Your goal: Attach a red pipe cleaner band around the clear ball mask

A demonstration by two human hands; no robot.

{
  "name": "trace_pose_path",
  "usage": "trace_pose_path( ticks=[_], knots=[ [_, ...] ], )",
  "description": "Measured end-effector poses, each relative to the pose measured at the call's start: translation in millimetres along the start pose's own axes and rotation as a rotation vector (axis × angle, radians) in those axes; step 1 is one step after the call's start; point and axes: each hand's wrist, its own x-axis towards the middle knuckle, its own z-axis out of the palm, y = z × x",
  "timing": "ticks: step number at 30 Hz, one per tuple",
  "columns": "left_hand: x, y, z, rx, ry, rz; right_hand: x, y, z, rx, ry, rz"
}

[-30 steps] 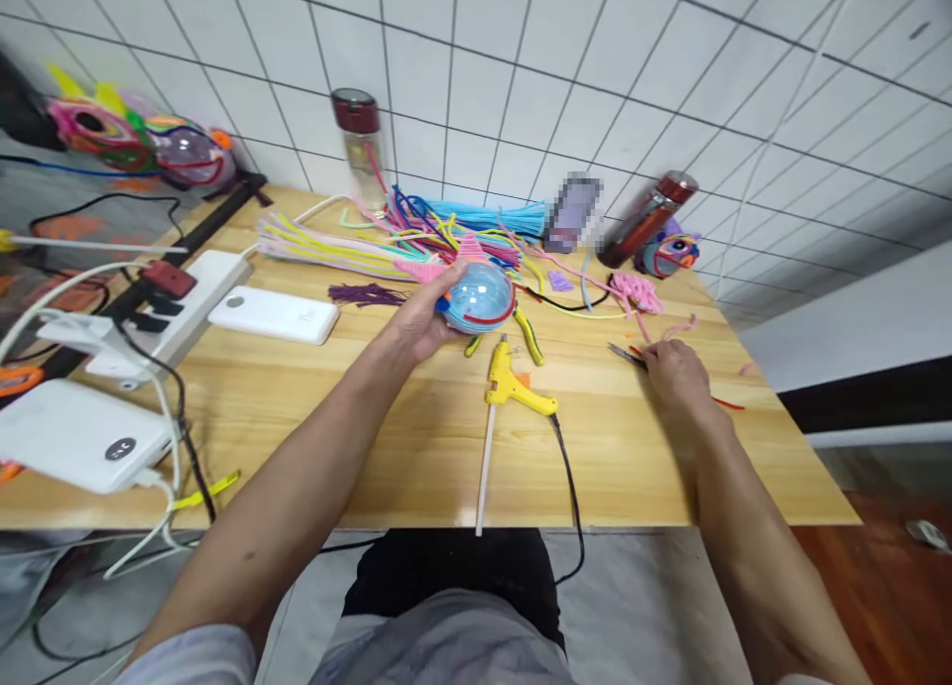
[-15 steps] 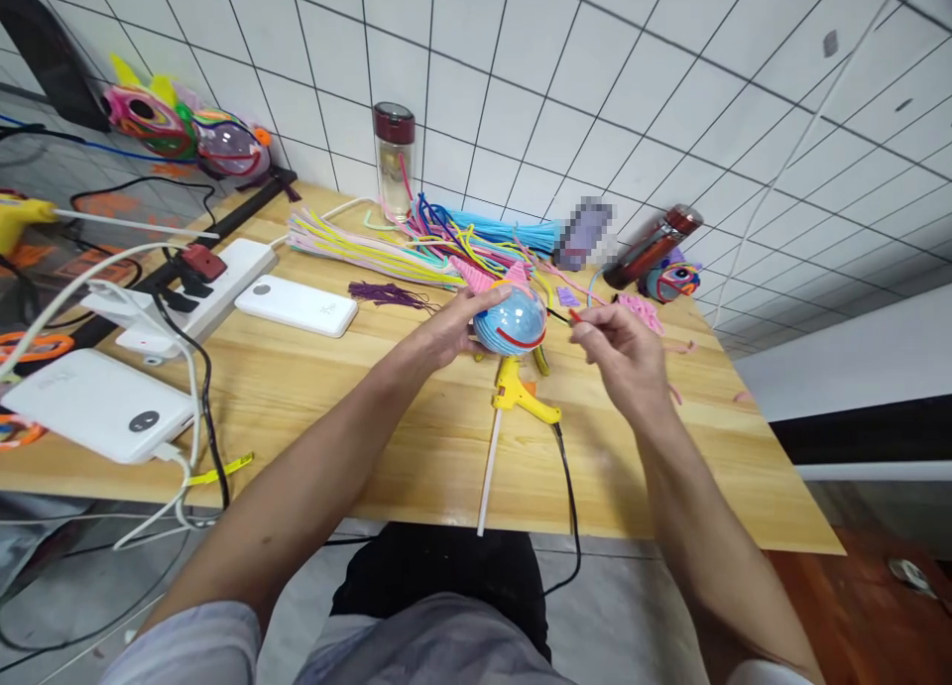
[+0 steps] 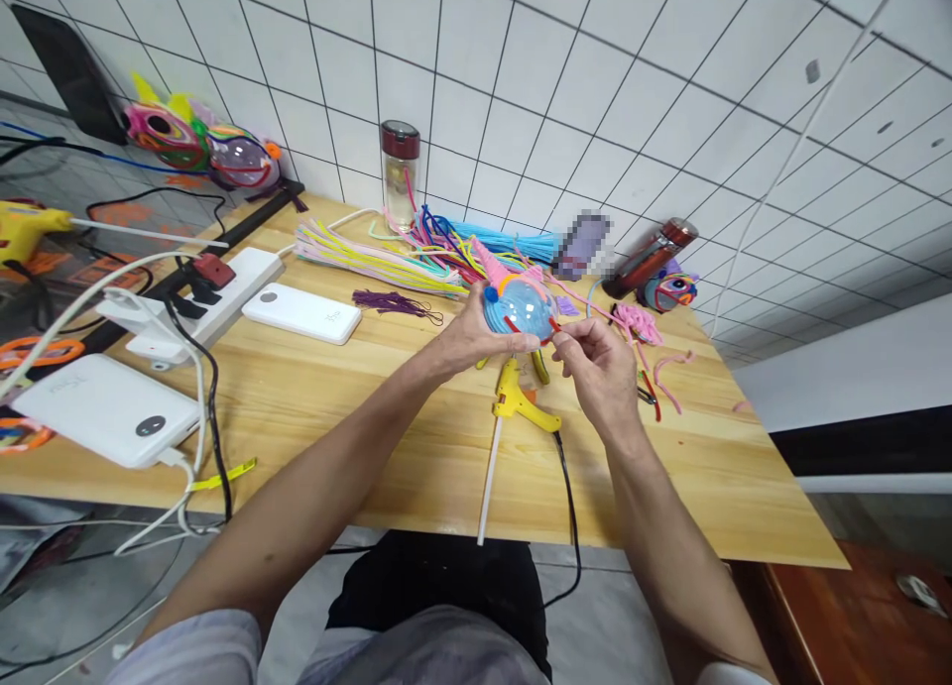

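My left hand [image 3: 474,336] is wrapped around a clear ball craft [image 3: 530,306] trimmed with blue pipe cleaner, its thumb lying across the lower front. Pink pipe-cleaner points [image 3: 489,263] and an orange edge top the ball, and a small blue pompom [image 3: 491,295] sits at its left. Against the ball's lower right edge, my right hand [image 3: 599,370] pinches a short red pipe cleaner [image 3: 554,324]. Part of the red strip on the ball's front is covered by my left thumb. Just below, a yellow glue gun [image 3: 513,396] lies on the table with a white glue stick in it.
Behind the ball lie bundles of pipe cleaners [image 3: 387,259]. A glass bottle [image 3: 400,174] and a dark red flask [image 3: 651,257] stand at the wall. Power banks [image 3: 301,313], a power strip [image 3: 200,303] and cables occupy the left; small scissors [image 3: 647,396] lie at right.
My right hand has moved left, bringing the red pipe cleaner to the ball. My left hand has turned the ball, and its thumb has shifted from the top to the lower front.
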Motion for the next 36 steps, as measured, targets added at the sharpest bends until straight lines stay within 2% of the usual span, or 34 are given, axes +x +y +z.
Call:
trace_pose_path(
  ticks=[4,12,17,20,24,27,30,36],
  knots=[
    [1.8,-6.1,-3.7,0.222,0.049,0.043,3.2,-0.6,-3.4,-0.083,0.046,-0.109],
    [1.5,-20.2,-2.6,0.097,-0.079,0.058,5.5,2.2,-1.3,-0.064,0.043,-0.168],
    [0.9,-32.9,4.5,0.052,-0.050,0.057,6.3,7.6,-1.0,0.087,-0.035,-0.082],
    [1.1,-37.8,6.0,0.147,-0.012,0.125,5.2,5.9,-4.4,0.119,-0.040,-0.059],
    [4.1,-45.8,2.5,0.365,0.040,0.312,0.8,-6.4,-9.9,-0.018,-0.053,-0.080],
    [5.6,-50.7,-0.2,0.523,0.032,0.402,-2.3,-14.6,-11.3,-0.110,-0.101,-0.126],
    [5.3,-52.4,-0.7,0.626,0.019,0.449,-4.7,-16.5,-10.2,-0.151,-0.129,-0.095],
    [4.9,-54.0,1.0,0.654,-0.008,0.475,-6.4,-10.2,-5.0,-0.191,-0.069,-0.100]
  ],
)
